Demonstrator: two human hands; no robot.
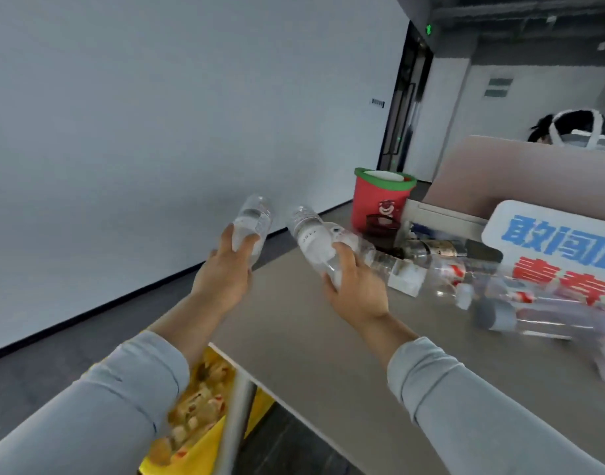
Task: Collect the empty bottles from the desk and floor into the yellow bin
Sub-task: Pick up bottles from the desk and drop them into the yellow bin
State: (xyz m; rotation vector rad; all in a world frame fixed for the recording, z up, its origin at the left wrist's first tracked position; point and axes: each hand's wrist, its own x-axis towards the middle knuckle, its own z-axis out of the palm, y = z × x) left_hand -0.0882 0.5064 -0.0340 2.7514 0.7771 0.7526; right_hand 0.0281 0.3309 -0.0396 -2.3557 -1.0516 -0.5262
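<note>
My left hand (225, 269) grips a clear plastic bottle (255, 219), held up past the desk's left edge. A second clear bottle (311, 240) with a white label is gripped by my right hand (354, 286) above the beige desk (311, 337). Several more clear bottles (441, 269) lie on their sides across the desk to the right, blurred. The yellow bin (205, 416) stands on the floor below the desk's left corner, partly hidden by my left sleeve, with bottles inside it.
A red bucket with a green rim (380, 200) stands at the desk's far end, a dark cup (380, 228) in front of it. A white sign with blue and red characters (561, 245) is at right. A desk leg (237, 423) runs beside the bin. A person sits behind a partition (534, 176).
</note>
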